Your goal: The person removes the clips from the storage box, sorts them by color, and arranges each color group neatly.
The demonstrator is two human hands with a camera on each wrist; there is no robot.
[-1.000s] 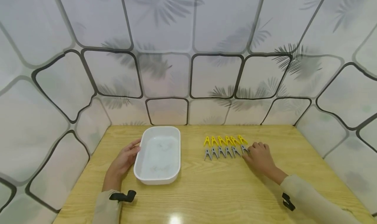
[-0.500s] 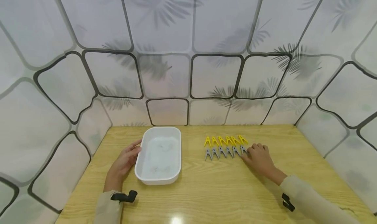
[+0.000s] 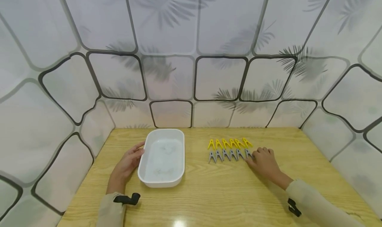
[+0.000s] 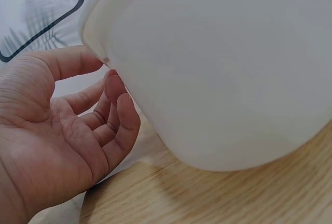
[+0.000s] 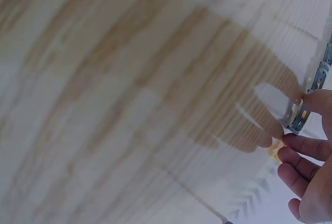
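A white plastic tub (image 3: pixel 161 184) stands on the left side of the wooden table. My left hand (image 3: pixel 126 165) is at its left wall; in the left wrist view the thumb touches just under the rim and the loosely bent fingers (image 4: pixel 127 123) lie against the outer side. To the right, several grey clothespins (image 3: pixel 225 154) lie in a row, with a row of yellow clothespins (image 3: pixel 225 143) behind it. My right hand (image 3: pixel 265 162) pinches the rightmost grey clothespin (image 3: pixel 247 153) between thumb and fingertips, still in line with its row.
The wooden table (image 3: pixel 209 200) reaches back to a patterned curtain (image 3: pixel 221 78), which also encloses both sides. Bare tabletop lies between the tub and the clothespins and in front of them.
Both hands keep nearly the same places; the right thumb and fingers stay at the end grey clothespin. The whole head view shifts slightly.
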